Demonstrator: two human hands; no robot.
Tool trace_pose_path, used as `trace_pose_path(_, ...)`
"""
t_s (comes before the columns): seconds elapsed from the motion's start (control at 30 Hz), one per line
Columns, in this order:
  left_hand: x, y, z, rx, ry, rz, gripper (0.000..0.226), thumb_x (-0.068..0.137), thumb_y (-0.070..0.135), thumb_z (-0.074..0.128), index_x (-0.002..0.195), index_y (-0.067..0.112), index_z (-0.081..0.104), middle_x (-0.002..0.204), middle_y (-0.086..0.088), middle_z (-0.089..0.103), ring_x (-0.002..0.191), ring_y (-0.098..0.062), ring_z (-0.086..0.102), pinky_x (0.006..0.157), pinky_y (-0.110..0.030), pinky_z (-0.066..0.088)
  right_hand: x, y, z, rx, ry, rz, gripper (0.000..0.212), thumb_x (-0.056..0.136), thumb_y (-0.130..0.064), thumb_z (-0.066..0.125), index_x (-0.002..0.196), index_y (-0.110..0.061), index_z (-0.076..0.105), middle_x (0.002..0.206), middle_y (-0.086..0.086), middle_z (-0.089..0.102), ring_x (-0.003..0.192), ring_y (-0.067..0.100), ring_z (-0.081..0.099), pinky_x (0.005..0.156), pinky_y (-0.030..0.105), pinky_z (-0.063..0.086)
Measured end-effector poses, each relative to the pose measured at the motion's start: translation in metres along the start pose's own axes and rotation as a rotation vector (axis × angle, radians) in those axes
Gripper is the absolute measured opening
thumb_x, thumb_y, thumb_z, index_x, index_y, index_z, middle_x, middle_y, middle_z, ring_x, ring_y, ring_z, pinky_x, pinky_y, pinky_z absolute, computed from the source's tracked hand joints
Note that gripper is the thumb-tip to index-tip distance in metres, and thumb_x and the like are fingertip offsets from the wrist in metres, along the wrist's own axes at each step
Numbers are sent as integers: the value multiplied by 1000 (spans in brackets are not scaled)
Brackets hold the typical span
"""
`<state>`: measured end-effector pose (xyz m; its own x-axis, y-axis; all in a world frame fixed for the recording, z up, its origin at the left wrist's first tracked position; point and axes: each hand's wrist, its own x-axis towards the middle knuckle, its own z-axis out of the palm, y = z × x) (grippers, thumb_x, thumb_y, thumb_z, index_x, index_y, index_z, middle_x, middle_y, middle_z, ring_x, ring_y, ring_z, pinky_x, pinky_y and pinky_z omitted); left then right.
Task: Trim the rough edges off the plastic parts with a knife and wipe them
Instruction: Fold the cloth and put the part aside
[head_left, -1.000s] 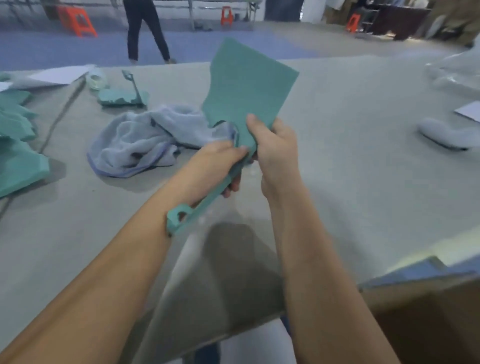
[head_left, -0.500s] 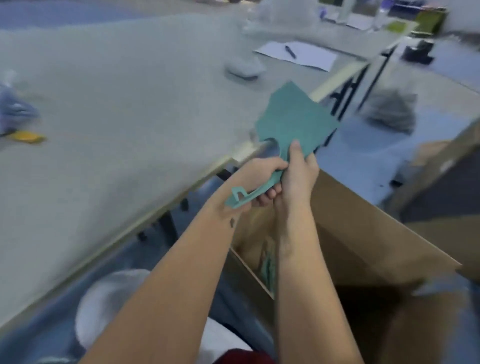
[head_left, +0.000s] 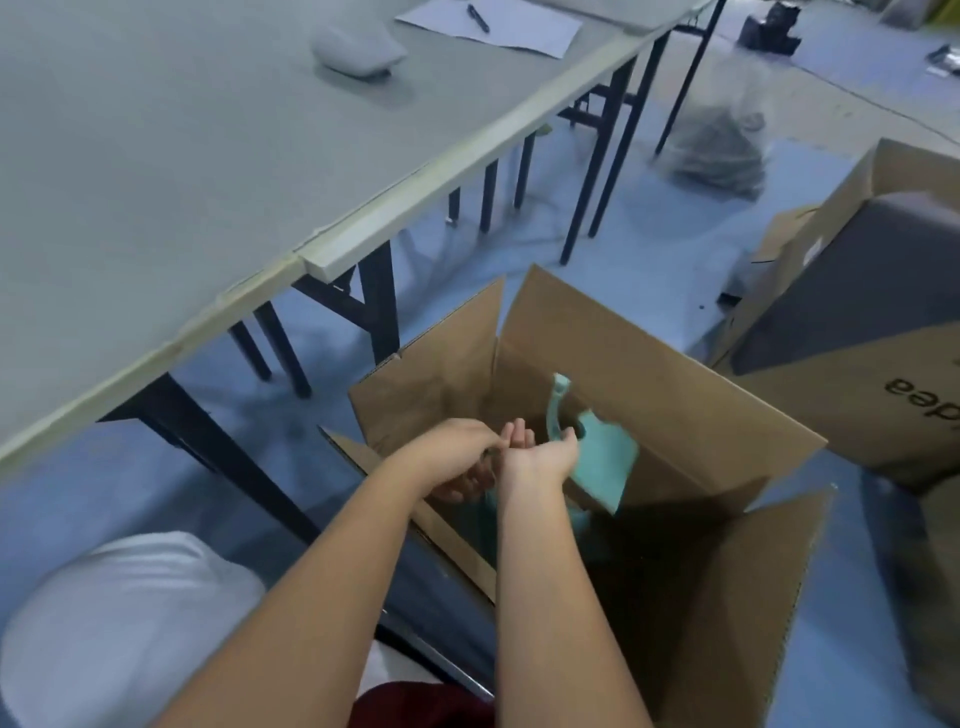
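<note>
Both bare forearms reach forward and down from the near edge, converging toward the middle. The left hand (head_left: 460, 460) is turned palm down with its fingers curled under, and whether they hold anything cannot be told. Just right of it and touching, the right hand (head_left: 540, 454) has its fingers lying relaxed and straight, pointing far.

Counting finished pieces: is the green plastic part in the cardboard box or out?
In: the green plastic part sits below the cardboard box rim, between its walls.
</note>
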<state>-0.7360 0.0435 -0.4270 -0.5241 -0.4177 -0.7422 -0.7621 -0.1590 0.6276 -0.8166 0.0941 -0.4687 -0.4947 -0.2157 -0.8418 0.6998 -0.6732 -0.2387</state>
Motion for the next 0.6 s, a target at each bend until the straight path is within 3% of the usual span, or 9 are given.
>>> trace_pose_path(0.1,-5,2,-13,92,75,207,19,98,30,46,100,22,62,81,1,64,67,-12,60,50,-21,45,-16,9,19,-70,-87,-1,45,100,-33,43,138,-8,45,134,10,54,118,24,57,90,32,44)
trace_pose_path(0.17,-15,10,-25,120,135,318,19,98,27,44,94,19,62,78,1,63,62,-9,58,52,-22,45,-36,16,40,-193,-174,-83,28,100,-25,43,122,-15,56,117,5,61,97,18,61,76,25,44)
trace_pose_path(0.27,-44,25,-60,143,260,508,24,98,21,40,80,23,57,66,5,57,48,-3,50,45,-16,39,-85,34,80,-340,-359,-187,11,95,-19,49,101,-14,58,78,-1,56,60,12,49,47,21,37)
trace_pose_path(0.33,-75,31,-93,132,358,643,24,98,17,39,83,20,57,64,8,54,48,-1,47,45,-14,36,-126,57,105,-403,-509,-266,9,95,-15,50,92,-12,58,68,-1,52,52,11,44,45,22,35)
trace_pose_path(0.43,-131,23,-152,117,619,826,24,94,13,40,77,23,54,64,12,56,57,2,48,54,-18,37,-196,112,133,-444,-807,-341,22,97,-10,43,80,-13,56,59,-1,49,46,10,44,45,21,32)
trace_pose_path(0.53,-182,-9,-204,-22,796,868,24,80,11,38,92,13,59,80,-9,64,70,-15,56,63,-29,44,-258,179,139,-576,-1076,-269,21,95,-9,44,78,-14,56,56,0,48,45,11,42,41,19,32)
trace_pose_path(0.6,-210,-43,-233,-111,919,821,31,82,8,38,104,9,59,76,-12,63,65,-22,56,61,-32,45,-289,228,134,-792,-1248,-244,18,92,-8,47,77,-13,56,59,3,51,47,13,42,44,23,33)
